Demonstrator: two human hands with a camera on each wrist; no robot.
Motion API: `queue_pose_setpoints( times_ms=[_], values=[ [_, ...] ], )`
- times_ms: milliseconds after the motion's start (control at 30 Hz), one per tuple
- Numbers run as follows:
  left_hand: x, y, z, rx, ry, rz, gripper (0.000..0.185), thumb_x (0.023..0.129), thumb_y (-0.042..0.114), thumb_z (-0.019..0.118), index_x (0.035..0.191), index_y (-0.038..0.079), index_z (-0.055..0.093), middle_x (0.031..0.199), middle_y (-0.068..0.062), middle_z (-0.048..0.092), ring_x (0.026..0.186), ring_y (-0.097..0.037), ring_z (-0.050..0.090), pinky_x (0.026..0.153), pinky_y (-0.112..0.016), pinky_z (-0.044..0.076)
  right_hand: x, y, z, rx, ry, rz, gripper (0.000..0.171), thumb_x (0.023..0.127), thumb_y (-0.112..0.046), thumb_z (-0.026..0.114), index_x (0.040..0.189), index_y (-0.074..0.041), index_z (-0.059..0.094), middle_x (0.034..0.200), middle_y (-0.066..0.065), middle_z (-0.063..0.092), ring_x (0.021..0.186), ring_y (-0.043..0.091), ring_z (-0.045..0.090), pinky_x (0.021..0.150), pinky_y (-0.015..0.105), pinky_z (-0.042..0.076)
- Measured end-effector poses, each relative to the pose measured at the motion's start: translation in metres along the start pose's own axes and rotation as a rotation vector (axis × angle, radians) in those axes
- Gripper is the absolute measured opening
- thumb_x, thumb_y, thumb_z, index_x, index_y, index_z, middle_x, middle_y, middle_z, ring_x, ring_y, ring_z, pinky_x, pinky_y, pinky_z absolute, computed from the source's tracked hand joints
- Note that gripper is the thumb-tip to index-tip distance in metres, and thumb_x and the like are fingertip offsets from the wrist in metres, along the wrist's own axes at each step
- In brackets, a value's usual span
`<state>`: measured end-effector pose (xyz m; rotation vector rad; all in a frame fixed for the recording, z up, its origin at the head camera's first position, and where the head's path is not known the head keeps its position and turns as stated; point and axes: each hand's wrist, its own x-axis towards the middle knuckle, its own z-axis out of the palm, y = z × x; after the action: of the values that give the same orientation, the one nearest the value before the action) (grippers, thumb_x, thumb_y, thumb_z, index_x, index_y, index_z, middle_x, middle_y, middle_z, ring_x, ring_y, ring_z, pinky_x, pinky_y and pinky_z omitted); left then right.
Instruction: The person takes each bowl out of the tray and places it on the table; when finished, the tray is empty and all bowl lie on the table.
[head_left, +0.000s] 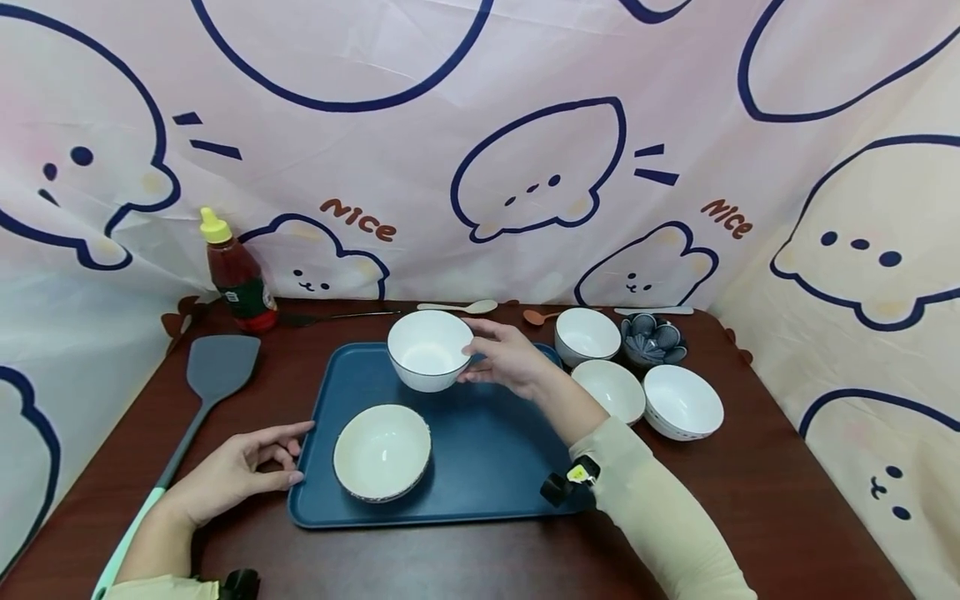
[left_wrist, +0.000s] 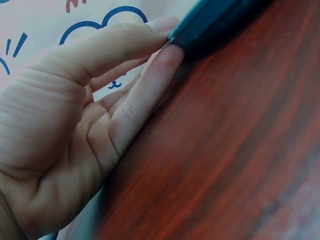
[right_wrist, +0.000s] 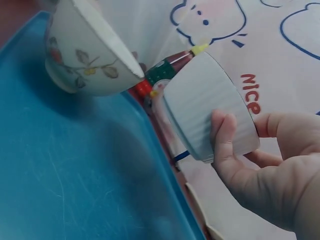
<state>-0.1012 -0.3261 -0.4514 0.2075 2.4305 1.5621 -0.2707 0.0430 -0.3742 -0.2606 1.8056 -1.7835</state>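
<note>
My right hand [head_left: 507, 358] grips a white bowl [head_left: 429, 348] with a thin dark rim by its right side, holding it above the far part of a blue tray [head_left: 495, 467]. In the right wrist view, the fingers press on the ribbed outside of this bowl [right_wrist: 207, 110]. A cream bowl [head_left: 382, 452] sits on the tray's left half; its outer wall [right_wrist: 87, 57] has a flower-and-leaf pattern. At the tray's left edge, my left hand [head_left: 240, 467] pinches the rim [left_wrist: 192, 37] between thumb and finger, the other fingers loosely bent.
Right of the tray stand white bowls [head_left: 682, 402] and a dark bowl [head_left: 652, 340] with petal-like shapes. A grey turner [head_left: 221, 367] with a mint handle lies left, near a yellow-capped sauce bottle [head_left: 242, 283]. A pale spoon [head_left: 480, 307] and wooden spoon [head_left: 536, 317] line the back.
</note>
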Motion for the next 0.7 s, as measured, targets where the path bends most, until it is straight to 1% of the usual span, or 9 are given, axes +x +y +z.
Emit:
queue_pose_setpoints(
  times_ms=[200,433,700],
  values=[
    [-0.002,-0.002,0.000,-0.008,0.009,0.002,0.070,0.088,0.017,0.077,0.147,-0.002,0.043,0.108,-0.017,0.058,0.088,-0.013,0.064,0.074,-0.024,0.054,-0.016,-0.004,-0.009,-0.023,-0.049,-0.015,0.058,0.096,-0.007,0.057,0.150,-0.021,0.043,0.127,0.023,0.057,0.077,0.025,0.072,0.068,0.027,0.057],
    [-0.002,-0.003,0.002,-0.013,0.005,0.005,0.070,0.088,0.017,0.077,0.147,-0.002,0.044,0.108,-0.016,0.058,0.088,-0.013,0.064,0.074,-0.024,0.055,-0.043,-0.003,-0.025,-0.014,-0.093,0.016,0.060,0.096,-0.005,0.057,0.151,-0.023,0.042,0.127,0.022,0.056,0.078,0.026,0.072,0.072,0.030,0.058],
    [0.000,-0.002,0.001,-0.003,0.002,0.000,0.070,0.088,0.018,0.077,0.147,-0.001,0.044,0.108,-0.017,0.058,0.089,-0.013,0.064,0.075,-0.024,0.054,-0.073,0.003,-0.048,-0.027,-0.159,0.023,0.062,0.098,-0.008,0.055,0.154,-0.025,0.036,0.111,0.017,0.062,0.078,0.024,0.072,0.073,0.033,0.059]
  ],
)
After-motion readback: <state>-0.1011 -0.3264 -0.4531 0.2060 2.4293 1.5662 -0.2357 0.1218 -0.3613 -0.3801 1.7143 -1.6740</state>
